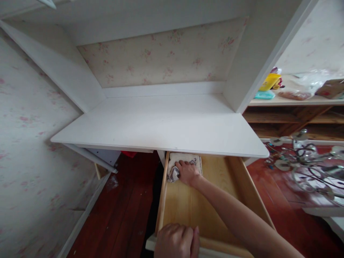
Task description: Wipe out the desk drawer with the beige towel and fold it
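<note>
A light wooden drawer (242,186) is pulled out from under a white desk (161,125). My right hand (187,172) reaches into its far left corner with fingers closed on a white patterned cloth (188,158) that lies against the drawer's bottom. My left hand (177,240) grips the drawer's front edge (215,247) at the bottom of the view, fingers curled over it.
A floral wallpapered wall (32,150) stands close on the left. Dark red wooden floor (126,208) lies below. At right is a wooden shelf (295,102) with a yellow item and plastic bags, and a metal chandelier (309,161) on the floor.
</note>
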The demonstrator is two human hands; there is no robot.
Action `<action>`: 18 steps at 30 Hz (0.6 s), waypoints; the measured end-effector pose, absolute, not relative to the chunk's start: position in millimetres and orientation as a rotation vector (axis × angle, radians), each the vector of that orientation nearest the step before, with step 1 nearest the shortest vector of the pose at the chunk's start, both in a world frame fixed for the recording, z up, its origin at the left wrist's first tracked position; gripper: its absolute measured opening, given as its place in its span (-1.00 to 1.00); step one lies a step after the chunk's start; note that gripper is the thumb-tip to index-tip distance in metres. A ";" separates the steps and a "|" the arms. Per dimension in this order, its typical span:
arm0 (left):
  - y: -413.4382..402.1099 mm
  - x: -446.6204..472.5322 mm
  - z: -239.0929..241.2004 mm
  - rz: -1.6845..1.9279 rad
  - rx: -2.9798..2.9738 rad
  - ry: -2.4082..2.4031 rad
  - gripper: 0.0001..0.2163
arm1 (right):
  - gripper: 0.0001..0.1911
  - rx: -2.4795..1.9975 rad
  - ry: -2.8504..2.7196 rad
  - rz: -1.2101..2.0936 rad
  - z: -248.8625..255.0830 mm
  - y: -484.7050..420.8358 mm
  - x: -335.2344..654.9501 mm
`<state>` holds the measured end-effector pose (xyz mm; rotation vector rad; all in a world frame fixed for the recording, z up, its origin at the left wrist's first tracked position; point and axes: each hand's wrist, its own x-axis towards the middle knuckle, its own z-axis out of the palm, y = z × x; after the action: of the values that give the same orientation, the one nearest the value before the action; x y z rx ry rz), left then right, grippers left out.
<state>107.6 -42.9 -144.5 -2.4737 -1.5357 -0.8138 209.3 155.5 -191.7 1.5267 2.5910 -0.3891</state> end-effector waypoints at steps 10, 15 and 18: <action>-42.6 108.6 -143.3 -0.809 -2.467 -1.537 -0.75 | -0.51 1.514 2.527 -0.476 -184.8 158.7 242.9; -43.9 109.5 -142.6 -0.820 -2.461 -1.568 -0.75 | -0.55 1.570 2.439 -0.441 -187.5 154.5 305.7; -44.2 109.1 -141.9 -0.817 -2.477 -1.558 -0.75 | -0.53 1.617 2.364 -0.403 -188.3 150.5 347.7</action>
<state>109.1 -44.2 -141.9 -2.4775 -1.5582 -0.8169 347.7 150.5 -188.3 1.6172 2.3639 -0.4028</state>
